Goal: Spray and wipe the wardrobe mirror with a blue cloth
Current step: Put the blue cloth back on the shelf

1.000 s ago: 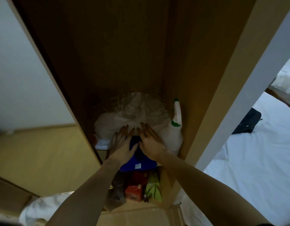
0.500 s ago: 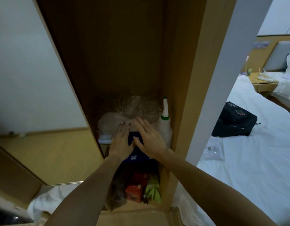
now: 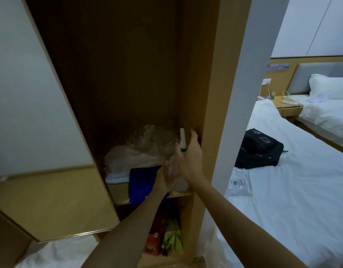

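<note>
Both arms reach into the open wardrobe (image 3: 128, 74), toward the shelf (image 3: 118, 192) partway down. The right hand (image 3: 190, 159) is up at the spray bottle (image 3: 182, 139), which stands upright at the far right of the shelf, tight against the wardrobe's right wall. The fingers curve around the bottle's neck below the white nozzle with its green collar; the thumb side is hidden behind the hand, so I cannot tell whether the grip is closed on it or only cupping it.

The left hand (image 3: 165, 177) sits lower and nearer, just beside the bottle's pale body, its palm turned toward the bottle and its fingers fairly straight and loose. It touches the right edge of the blue cloth (image 3: 143, 182), gripping nothing that I can see.

The blue cloth lies flat on the shelf, its near edge hanging over the front lip. Behind it sits a crumpled plastic bag (image 3: 145, 149) on something white.

On the left, the mirrored door (image 3: 41, 132) stands swung open, reflecting pale wall and wooden floor. Below the shelf, red and green packets (image 3: 166, 240) are stacked. Out to the right, a black bag (image 3: 259, 151) rests on a white bed (image 3: 292, 200).
</note>
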{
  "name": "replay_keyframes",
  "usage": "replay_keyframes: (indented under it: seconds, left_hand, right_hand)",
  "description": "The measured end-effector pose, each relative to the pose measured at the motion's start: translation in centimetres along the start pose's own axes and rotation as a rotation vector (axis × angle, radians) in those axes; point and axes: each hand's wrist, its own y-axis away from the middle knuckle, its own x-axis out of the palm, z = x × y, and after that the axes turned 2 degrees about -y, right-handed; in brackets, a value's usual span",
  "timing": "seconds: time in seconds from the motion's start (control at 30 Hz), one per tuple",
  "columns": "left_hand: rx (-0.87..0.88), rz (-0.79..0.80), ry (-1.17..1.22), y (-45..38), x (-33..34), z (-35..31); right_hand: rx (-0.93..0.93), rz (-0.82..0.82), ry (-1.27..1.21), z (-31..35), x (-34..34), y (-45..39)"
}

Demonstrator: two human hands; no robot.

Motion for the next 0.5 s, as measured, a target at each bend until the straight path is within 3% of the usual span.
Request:
replay_keyframes:
  seconds: [0.13,0.27,0.4,0.5]
  left_hand:
    - [0.093,-0.082,-0.082,-0.5,0.3,-0.8]
    - [0.063,-0.135,0.084,-0.3,0.3,-0.7]
    - [-0.099,-0.075,0.208,-1.0,0.6,0.6]
    - [-0.095,-0.073,0.251,-1.0,0.5,1.2]
  right_hand:
    - [0.329,0.082,-0.101,-1.9,1.1,-0.9]
    - [0.331,0.045,-0.07,-2.9,1.4,-0.7]
    - [0.308,0.034,0.008,-3.3,1.7,-1.2]
    - [0.284,0.042,0.064,-3.4,1.8,-1.3]
